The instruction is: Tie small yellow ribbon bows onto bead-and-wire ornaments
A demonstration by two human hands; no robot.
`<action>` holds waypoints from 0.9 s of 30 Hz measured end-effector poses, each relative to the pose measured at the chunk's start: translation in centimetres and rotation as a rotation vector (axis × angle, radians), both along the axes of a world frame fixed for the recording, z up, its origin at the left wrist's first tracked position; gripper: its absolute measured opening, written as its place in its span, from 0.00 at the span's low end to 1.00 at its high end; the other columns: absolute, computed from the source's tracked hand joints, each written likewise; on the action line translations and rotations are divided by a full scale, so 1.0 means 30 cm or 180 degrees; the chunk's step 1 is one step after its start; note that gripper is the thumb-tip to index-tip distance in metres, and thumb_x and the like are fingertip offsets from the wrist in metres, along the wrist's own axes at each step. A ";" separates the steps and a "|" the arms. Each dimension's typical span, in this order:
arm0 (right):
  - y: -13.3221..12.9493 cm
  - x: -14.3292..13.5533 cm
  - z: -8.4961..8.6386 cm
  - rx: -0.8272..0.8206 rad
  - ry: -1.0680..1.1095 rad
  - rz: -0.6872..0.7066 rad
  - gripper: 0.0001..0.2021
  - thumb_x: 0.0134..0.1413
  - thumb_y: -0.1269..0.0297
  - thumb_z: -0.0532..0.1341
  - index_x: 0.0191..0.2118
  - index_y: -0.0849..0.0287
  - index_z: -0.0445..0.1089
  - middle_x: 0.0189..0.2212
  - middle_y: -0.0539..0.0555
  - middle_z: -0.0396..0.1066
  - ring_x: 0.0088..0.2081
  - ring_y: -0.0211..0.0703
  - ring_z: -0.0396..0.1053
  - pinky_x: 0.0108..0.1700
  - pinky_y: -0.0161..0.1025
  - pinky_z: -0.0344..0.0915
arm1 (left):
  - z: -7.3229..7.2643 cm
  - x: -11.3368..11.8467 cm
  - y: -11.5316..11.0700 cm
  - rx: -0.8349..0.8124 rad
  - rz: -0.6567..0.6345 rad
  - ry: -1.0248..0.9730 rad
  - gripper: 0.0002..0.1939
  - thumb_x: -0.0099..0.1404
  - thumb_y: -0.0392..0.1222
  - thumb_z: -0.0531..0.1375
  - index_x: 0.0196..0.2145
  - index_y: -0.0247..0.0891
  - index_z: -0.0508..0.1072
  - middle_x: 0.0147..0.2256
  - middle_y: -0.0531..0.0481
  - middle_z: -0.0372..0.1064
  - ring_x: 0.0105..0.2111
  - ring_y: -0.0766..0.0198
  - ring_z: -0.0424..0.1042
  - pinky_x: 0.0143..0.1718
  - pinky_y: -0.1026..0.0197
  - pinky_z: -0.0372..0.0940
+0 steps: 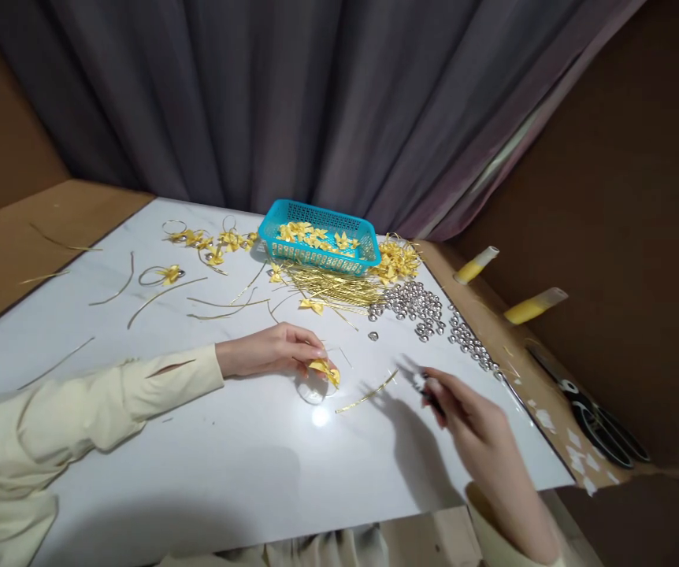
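My left hand [277,350] pinches a yellow ribbon bow [326,373] just above the white table, its fingers closed. A thin loop hangs below the bow, partly lost in the glare. Gripped in my right hand [475,421] is a small pair of dark-handled scissors [421,382], blurred, with the blades pointing left toward the bow. Between the two hands lies a short gold twist tie [368,394] on the tabletop. The scissors do not touch the bow or the tie.
Behind my hands stands a blue basket [321,260] of yellow bows. Gold ties [333,287] and silver beads [416,303] lie in front of it, with a bow pile [398,260] at its right. Two yellow tubes [534,305] and large black scissors [596,425] are at the right edge.
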State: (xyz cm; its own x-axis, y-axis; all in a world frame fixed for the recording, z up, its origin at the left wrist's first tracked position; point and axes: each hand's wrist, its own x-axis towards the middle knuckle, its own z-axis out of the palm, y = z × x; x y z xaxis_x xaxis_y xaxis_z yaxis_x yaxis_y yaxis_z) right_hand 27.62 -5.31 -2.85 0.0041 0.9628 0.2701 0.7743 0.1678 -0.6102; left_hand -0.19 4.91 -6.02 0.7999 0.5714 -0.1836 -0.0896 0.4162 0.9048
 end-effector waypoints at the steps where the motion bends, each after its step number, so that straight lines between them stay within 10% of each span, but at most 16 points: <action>1: -0.002 -0.062 0.005 0.0009 -0.0024 0.0094 0.16 0.58 0.54 0.52 0.37 0.61 0.71 0.24 0.55 0.73 0.24 0.40 0.70 0.26 0.33 0.65 | 0.002 0.000 -0.001 0.0037 0.0006 0.0030 0.07 0.60 0.40 0.62 0.32 0.33 0.74 0.38 0.43 0.75 0.36 0.63 0.72 0.35 0.65 0.62; 7: 0.012 -0.256 -0.020 0.0270 -0.0296 0.0281 0.15 0.58 0.58 0.55 0.36 0.64 0.73 0.19 0.50 0.68 0.19 0.35 0.62 0.22 0.31 0.59 | 0.014 0.003 -0.006 0.0281 0.0016 0.0242 0.08 0.59 0.41 0.62 0.33 0.33 0.76 0.34 0.47 0.74 0.30 0.69 0.68 0.35 0.66 0.62; 27: 0.010 -0.328 -0.045 0.0621 -0.0815 0.0417 0.19 0.62 0.61 0.47 0.35 0.68 0.71 0.17 0.52 0.66 0.15 0.36 0.61 0.19 0.32 0.56 | 0.019 0.004 -0.003 0.0400 -0.0011 0.0308 0.11 0.58 0.45 0.62 0.34 0.33 0.77 0.32 0.47 0.72 0.32 0.66 0.67 0.37 0.64 0.61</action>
State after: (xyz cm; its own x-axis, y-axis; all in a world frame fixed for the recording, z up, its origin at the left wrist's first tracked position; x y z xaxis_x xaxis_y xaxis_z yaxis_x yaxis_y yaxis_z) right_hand 17.78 -5.01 -4.19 -0.2077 0.8808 0.4256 0.8623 0.3703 -0.3456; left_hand -0.06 4.81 -5.44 0.7840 0.5919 -0.1871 0.0017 0.2993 0.9542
